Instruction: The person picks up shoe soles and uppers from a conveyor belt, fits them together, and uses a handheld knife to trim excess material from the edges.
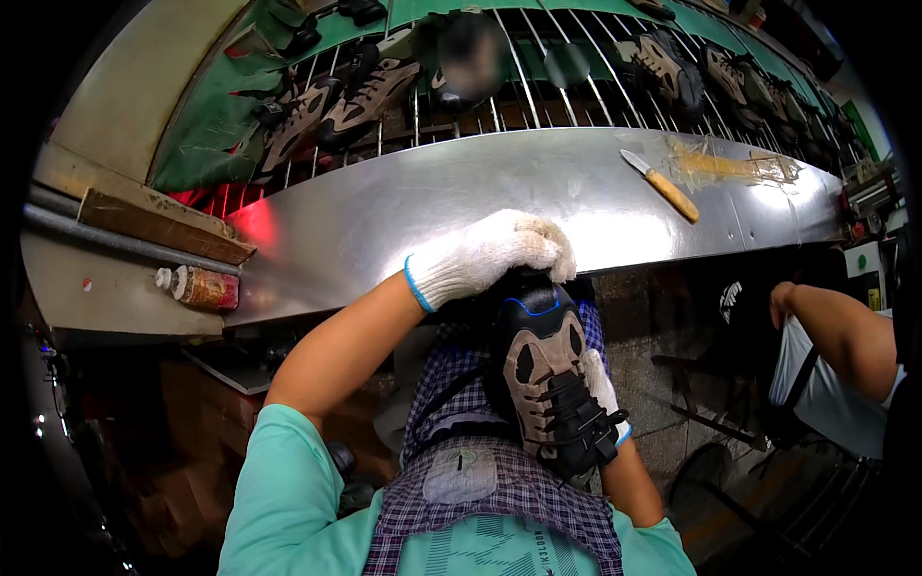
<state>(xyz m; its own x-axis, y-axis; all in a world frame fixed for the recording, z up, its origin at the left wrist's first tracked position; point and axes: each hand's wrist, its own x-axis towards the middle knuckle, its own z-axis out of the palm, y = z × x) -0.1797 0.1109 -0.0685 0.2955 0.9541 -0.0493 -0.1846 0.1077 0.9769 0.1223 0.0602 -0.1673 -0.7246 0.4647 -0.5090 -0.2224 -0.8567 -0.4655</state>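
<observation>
A tan and black sneaker [544, 360] with black laces and a blue line across its toe rests over my lap, toe toward the metal bench. My left hand [495, 252], in a white knit glove with a blue cuff, curls its fingers over the toe end; whatever its fingertips touch is hidden. My right hand [602, 384], also gloved in white, grips the shoe along its right side, its fingers mostly out of sight behind the shoe. On the bench, to the right of my left hand, lies a knife [661, 187] with a wooden handle.
The shiny metal bench [365, 230] spans the space before me. Beyond it, several similar sneakers [370, 101] sit on a rack of metal rods [523, 72]. A bottle [199, 286] lies at the left. Brown tape [735, 165] sticks to the bench. Another person's arm [836, 341] shows at right.
</observation>
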